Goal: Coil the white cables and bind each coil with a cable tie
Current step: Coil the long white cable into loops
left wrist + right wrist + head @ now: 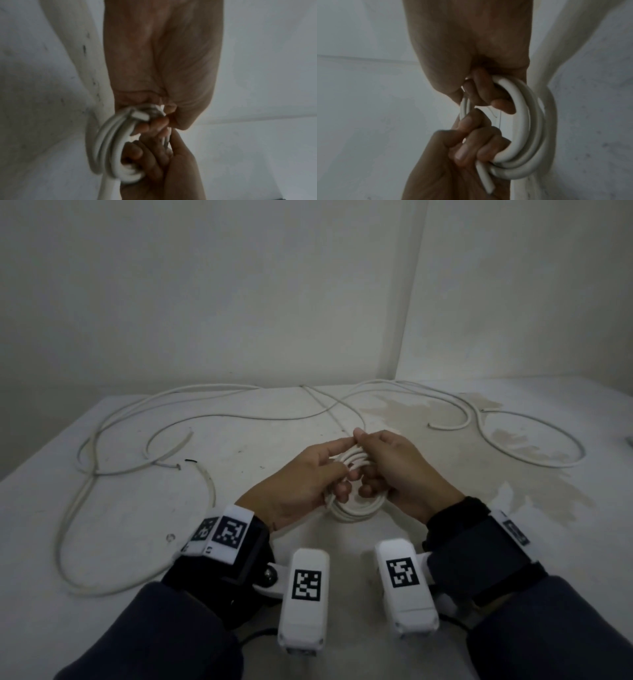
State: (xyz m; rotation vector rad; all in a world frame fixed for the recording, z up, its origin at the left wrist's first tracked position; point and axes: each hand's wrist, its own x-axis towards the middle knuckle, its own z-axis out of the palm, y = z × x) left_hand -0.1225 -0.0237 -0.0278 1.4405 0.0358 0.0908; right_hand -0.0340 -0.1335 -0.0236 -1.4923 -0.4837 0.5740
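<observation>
A small coil of white cable (354,510) hangs just above the table, held between both hands. My left hand (318,474) grips its left side with fingers curled through the ring. My right hand (390,467) grips the right side the same way. Index fingertips and thumbs meet at the coil's far side. The left wrist view has the coil (109,146) below my left hand (159,81), with the right hand (164,169) under it. From the right wrist, the coil (525,135) has a cut end (485,181) sticking out past the left hand (453,155). I see no cable tie clearly.
Long loose white cables (222,386) sprawl in loops across the back and left of the white table (137,508). Another loose cable (448,428) loops at the right, over a brownish stain (513,440). White walls stand close behind the table.
</observation>
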